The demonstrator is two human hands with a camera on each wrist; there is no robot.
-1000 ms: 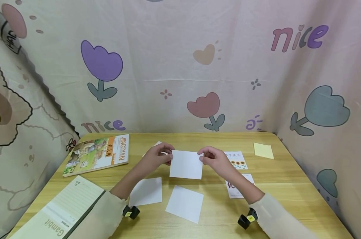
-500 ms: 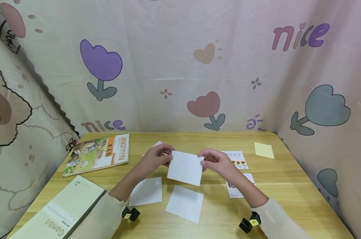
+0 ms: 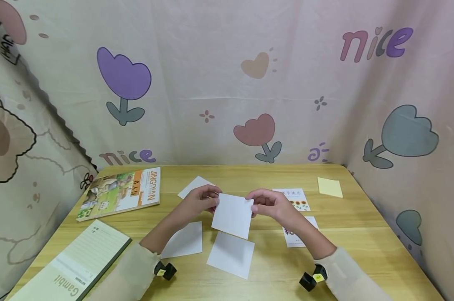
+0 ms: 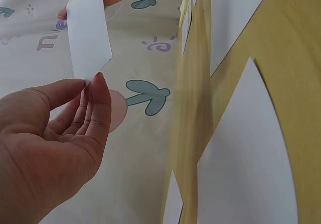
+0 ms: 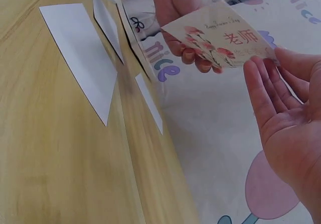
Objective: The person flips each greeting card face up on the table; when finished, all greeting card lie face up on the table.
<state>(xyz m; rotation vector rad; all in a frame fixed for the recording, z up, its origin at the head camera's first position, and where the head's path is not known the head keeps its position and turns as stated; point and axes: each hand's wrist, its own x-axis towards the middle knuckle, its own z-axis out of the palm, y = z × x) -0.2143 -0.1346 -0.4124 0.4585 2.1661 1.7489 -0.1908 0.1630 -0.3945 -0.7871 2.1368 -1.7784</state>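
Observation:
Both hands hold up one greeting card above the table. Its plain white side faces the head camera. In the right wrist view the card's other side shows red flowers and Chinese characters. My left hand pinches its left upper corner between thumb and fingers. At the opposite upper corner, my right hand pinches it the same way. Just below lies a white card, blank side up. Another blank white card lies partly behind the left forearm, and a third lies beyond the left hand.
A colourful book lies at the back left, with a notebook nearer the front. By the right forearm are a sunflower card and a card with red characters, partly covered. A yellow sticky note lies at the back right.
The held card first tilted, its right side coming forward, and has since shifted slightly lower. Both hands keep their pinch on it. The head view has shifted a little.

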